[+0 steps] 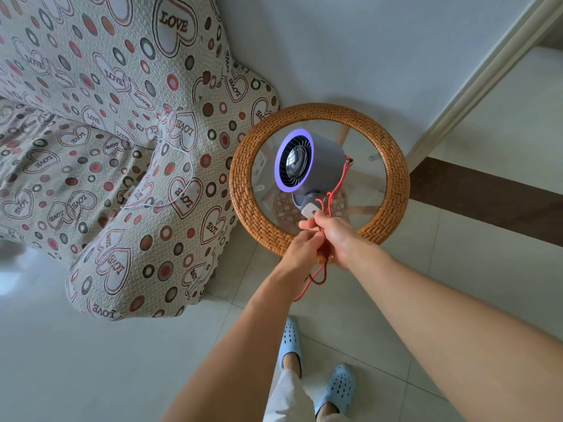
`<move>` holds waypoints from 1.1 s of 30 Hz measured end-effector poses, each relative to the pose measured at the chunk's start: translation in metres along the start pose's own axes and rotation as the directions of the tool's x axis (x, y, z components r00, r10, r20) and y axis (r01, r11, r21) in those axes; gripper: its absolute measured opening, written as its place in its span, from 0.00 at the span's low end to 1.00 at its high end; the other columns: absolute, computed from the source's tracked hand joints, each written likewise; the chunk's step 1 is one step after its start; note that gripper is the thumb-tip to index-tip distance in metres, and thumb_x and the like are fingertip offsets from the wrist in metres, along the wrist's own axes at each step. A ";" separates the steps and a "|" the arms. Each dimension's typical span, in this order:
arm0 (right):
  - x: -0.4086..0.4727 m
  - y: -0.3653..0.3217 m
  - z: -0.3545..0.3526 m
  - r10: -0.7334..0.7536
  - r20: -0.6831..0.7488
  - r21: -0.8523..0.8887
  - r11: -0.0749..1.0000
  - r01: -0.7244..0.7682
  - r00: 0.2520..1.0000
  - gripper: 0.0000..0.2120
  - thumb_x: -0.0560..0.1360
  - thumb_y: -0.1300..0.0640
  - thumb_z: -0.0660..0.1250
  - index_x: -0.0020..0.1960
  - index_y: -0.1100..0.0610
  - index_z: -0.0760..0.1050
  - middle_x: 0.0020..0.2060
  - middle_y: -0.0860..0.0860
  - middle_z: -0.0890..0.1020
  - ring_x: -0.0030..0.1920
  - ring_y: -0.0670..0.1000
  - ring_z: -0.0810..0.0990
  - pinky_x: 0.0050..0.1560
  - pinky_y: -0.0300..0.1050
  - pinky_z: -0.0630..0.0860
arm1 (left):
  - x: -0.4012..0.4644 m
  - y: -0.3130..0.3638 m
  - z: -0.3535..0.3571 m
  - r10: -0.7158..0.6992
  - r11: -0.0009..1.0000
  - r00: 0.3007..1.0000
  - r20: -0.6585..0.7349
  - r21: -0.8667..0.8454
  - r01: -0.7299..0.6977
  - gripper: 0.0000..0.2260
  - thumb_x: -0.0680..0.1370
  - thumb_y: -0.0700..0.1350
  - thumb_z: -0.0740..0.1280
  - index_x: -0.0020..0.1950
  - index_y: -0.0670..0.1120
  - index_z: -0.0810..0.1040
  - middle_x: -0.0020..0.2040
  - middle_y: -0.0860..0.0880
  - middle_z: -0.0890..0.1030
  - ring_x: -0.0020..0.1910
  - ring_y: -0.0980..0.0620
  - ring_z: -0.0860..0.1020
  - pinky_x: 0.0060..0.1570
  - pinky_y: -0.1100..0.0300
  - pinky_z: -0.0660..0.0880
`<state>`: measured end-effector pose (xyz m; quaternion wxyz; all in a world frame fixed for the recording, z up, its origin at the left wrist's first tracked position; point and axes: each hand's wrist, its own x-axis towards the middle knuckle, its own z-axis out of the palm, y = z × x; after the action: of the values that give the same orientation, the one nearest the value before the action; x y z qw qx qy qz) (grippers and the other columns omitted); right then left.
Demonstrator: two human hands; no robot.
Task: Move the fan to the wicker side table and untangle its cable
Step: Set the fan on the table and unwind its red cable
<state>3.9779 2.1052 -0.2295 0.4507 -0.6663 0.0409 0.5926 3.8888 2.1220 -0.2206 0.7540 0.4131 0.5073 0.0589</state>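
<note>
From the head camera, the fan (300,166) already stands on the wicker side table (243,166), near the middle of its round glass top and a little toward the near edge, so the moving part of the task looks done. What is left, as far as can be judged, is the cable (336,185): the red cord runs from the back of the fan down across the glass, bunches into loops beside the fan's foot, passes through both hands at the near edge of the table and hangs in another loose loop below them, over the floor.

The left hand (300,254) has its fingers pinched together on the cord just below the near rim. The right hand (336,239) is closed around the cord too, and its fingertips touch a small white block (310,212) on the glass by the fan's foot, probably a plug or adapter. The hands are touching or nearly so, working the same knot.

The fan is a short grey drum of smooth plastic on a small pivot foot, its face ringed in violet light, with fine radial grille ribs around a glossy hub. The table rim is a broad ring of tightly woven tan wicker; through the glass the legs and a woven lower shelf show. The cord looks thin, limp and braided. Left of the table sits a sofa (115,141) under a textured cover printed with hearts and dots, with a thin white wire (185,166) lying on it. The floor is pale glossy tile.
</note>
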 end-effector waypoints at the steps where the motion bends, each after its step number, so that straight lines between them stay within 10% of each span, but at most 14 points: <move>1: -0.001 0.001 -0.003 0.007 -0.005 -0.043 0.999 -0.007 1.000 0.19 0.83 0.51 0.56 0.38 0.57 0.74 0.60 0.59 0.81 0.54 0.59 0.81 0.49 0.53 0.78 | 0.000 0.003 -0.001 -0.017 1.000 0.999 0.034 0.024 0.016 0.12 0.83 0.39 0.58 0.63 0.37 0.75 0.47 0.44 0.80 0.40 0.53 0.80 0.36 0.68 0.77; 9: 0.014 0.005 -0.026 0.052 0.050 -0.196 0.980 -0.041 0.997 0.10 0.79 0.50 0.61 0.48 0.54 0.79 0.46 0.50 0.81 0.47 0.50 0.76 0.47 0.47 0.70 | 0.020 0.002 -0.006 -0.030 0.903 0.996 0.088 0.429 -0.011 0.11 0.83 0.47 0.60 0.52 0.43 0.79 0.39 0.50 0.77 0.39 0.53 0.75 0.42 0.64 0.71; 17: 0.035 0.002 -0.035 0.092 -0.296 -0.309 0.932 -0.187 0.951 0.07 0.70 0.67 0.69 0.38 0.60 0.72 0.15 0.50 0.74 0.11 0.44 0.68 0.15 0.27 0.59 | 0.032 -0.017 -0.011 0.391 -0.020 0.877 0.279 0.955 -0.294 0.11 0.83 0.48 0.56 0.51 0.50 0.78 0.49 0.49 0.84 0.49 0.46 0.79 0.51 0.57 0.60; 23: 0.044 -0.002 -0.035 0.066 -0.305 -0.632 0.733 -0.253 0.950 0.04 0.70 0.66 0.69 0.40 0.61 0.74 0.28 0.56 0.79 0.26 0.52 0.77 0.20 0.34 0.69 | 0.028 -0.014 -0.009 0.318 -0.457 0.804 0.502 0.824 -0.334 0.07 0.64 0.45 0.75 0.31 0.52 0.78 0.26 0.55 0.78 0.31 0.55 0.78 0.38 0.62 0.68; 27: 0.052 -0.007 -0.037 0.210 -0.277 -0.615 0.711 -0.341 0.938 0.12 0.75 0.70 0.60 0.34 0.64 0.70 0.18 0.56 0.74 0.10 0.48 0.66 0.14 0.29 0.61 | 0.034 -0.022 -0.009 0.320 -0.477 0.771 0.551 0.796 -0.372 0.08 0.60 0.43 0.77 0.28 0.52 0.78 0.25 0.55 0.77 0.30 0.55 0.78 0.34 0.63 0.73; 33: 0.082 0.018 -0.038 0.227 -0.255 -0.049 0.968 -0.247 0.940 0.11 0.78 0.72 0.58 0.39 0.62 0.70 0.32 0.57 0.72 0.28 0.51 0.72 0.15 0.40 0.74 | 0.065 -0.030 -0.026 0.399 -0.400 0.743 0.538 0.831 -0.387 0.06 0.62 0.40 0.77 0.34 0.47 0.83 0.37 0.50 0.80 0.40 0.50 0.80 0.39 0.59 0.78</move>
<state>4.0199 2.1089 -0.3117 0.3404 -0.7428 0.1529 0.5559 3.8893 2.1501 -0.2915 0.0776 0.9779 0.1771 -0.0791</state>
